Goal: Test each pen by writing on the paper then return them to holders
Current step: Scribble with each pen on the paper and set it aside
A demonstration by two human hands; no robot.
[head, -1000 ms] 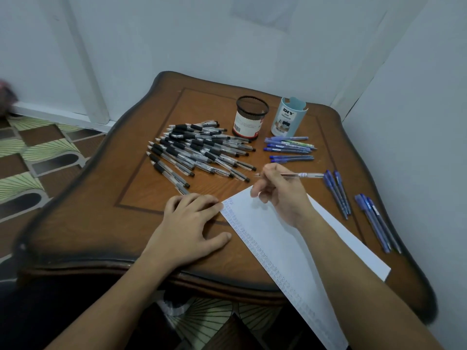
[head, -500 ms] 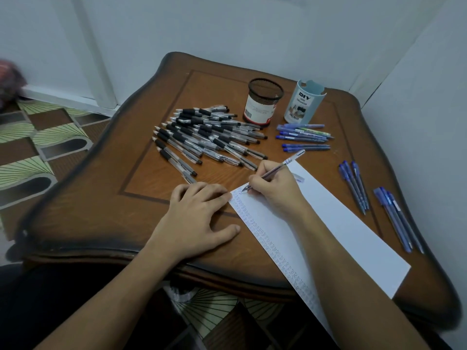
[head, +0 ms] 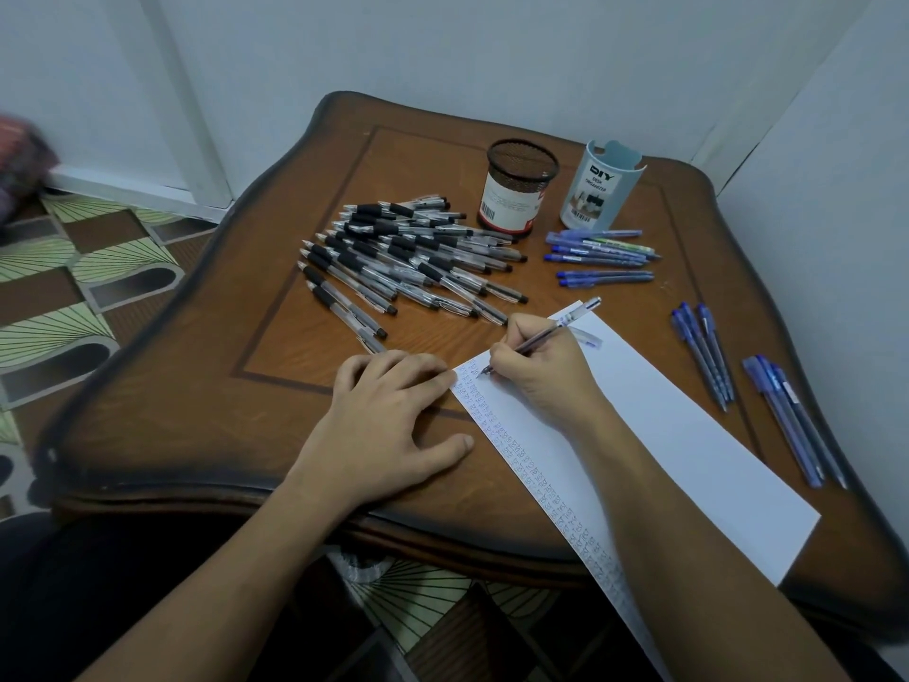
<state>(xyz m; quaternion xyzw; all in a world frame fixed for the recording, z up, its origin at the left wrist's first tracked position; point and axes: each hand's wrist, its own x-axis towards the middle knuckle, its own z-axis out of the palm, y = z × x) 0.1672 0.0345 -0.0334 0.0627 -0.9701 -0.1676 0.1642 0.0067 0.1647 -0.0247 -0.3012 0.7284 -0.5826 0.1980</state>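
Where held level above the table (head: 196,411) a second ago, now tipped down onto the paper (head: 688,435): pen (head: 573,318) pinched between the thumb and curled fingers of the right hand (head: 541,376), tip touching the sheet near its top-left corner, at the head of a long column of small marks down the left edge. Heel of that hand resting on the sheet. Left hand (head: 388,415) flat and spread on the wood as before, fingertips against the paper's left edge, pinning it. Reads as the writing stroke of one test just begun, no longer the carry toward it. Lying on the paper just beyond the writing hand, what looks like a clear cap (head: 588,341). Plenty left to do, judging by the spread: black mesh holder (head: 516,189) and pale blue holder (head: 597,189) upright at the far side, nothing showing above either rim; black-grip pens (head: 413,258) heaped loose beside the mesh one; blue pens (head: 600,253) in a row before the blue one; two more small groups, nearer group (head: 703,351) and outer group (head: 787,415), right of the sheet. Cannot tell which of these already tested. Next, most likely: finish the mark, check for ink, recap, drop into a holder.
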